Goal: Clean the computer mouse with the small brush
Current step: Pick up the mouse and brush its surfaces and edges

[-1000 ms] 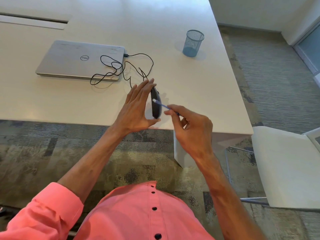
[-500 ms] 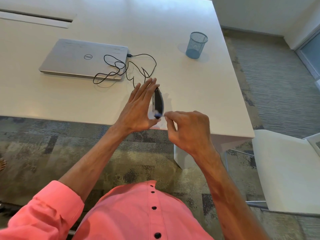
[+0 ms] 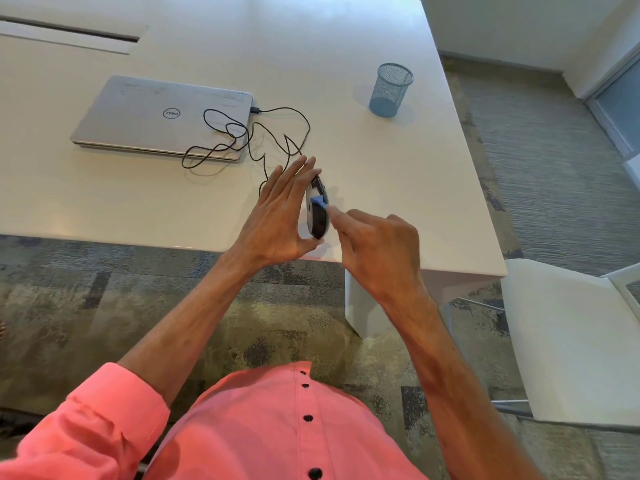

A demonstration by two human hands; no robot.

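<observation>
**A:** Where is the computer mouse (image 3: 317,216) at this moment?

**B:** Over the near edge of the counter (image 3: 398,185), turned up on its side. The left hand (image 3: 277,216) holds it, with straight fingers flat along its left face and the thumb tucked under its near end. That grip is clamped on the mouse. I cannot tell whether the mouse touches the counter or sits just above it.

**A:** And the small brush (image 3: 319,201)?

**B:** The right hand (image 3: 374,247) pinches its handle, so that grip is closed on it. The blue head lies against the mouse's right face, toward the far half.

**A:** So how far along is the cleaning?

**B:** Brushing is under way, I would say. No dust shows either way, so nothing tells how much is done. The face under the left fingers is hidden and, I would guess, is not yet brushed.

**A:** What about the surroundings?

**B:** The counter is pale and smooth. A closed silver laptop (image 3: 156,116) lies far left, and the mouse's black cable (image 3: 277,133) loops from its side back toward the mouse. A blue mesh cup (image 3: 389,90) stands far right, well apart from the hands. Below the counter is a mottled carpet (image 3: 104,306), with a white chair (image 3: 571,341) on the right.
</observation>
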